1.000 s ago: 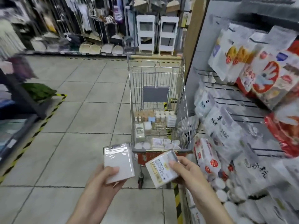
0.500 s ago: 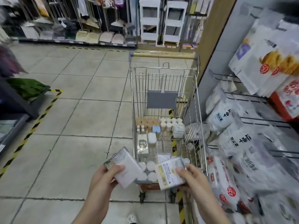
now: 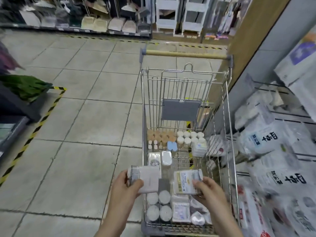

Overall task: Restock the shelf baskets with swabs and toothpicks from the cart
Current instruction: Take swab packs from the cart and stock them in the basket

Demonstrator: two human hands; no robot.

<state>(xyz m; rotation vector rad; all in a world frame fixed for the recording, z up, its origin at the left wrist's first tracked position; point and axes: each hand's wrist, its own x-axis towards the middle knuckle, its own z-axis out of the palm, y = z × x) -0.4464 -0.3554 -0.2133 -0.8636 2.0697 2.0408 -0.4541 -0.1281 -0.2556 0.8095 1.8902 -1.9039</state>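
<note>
A wire shopping cart [image 3: 227, 106] stands in front of me, holding round swab tubs [image 3: 158, 205], small jars [image 3: 189, 137] and flat packs. My left hand [image 3: 125, 187] grips a white rectangular pack [image 3: 148, 178] over the cart's near left corner. My right hand [image 3: 209, 190] holds a clear box with a yellow label [image 3: 185, 182] above the near end of the cart. The two packs sit side by side, a little apart.
Shelving on the right carries white bagged goods [image 3: 266, 139] on wire racks. A wooden end panel [image 3: 253, 40] rises beyond the cart. Tiled floor [image 3: 89, 120] spreads to the left, edged by yellow-black tape [image 3: 35, 129] and a dark display. Dustpans and white racks line the far wall.
I have stepped closer, so the cart now lies under my hands. Both hands have lowered with their packs over the cart's near end, and the left pack has turned flatter.
</note>
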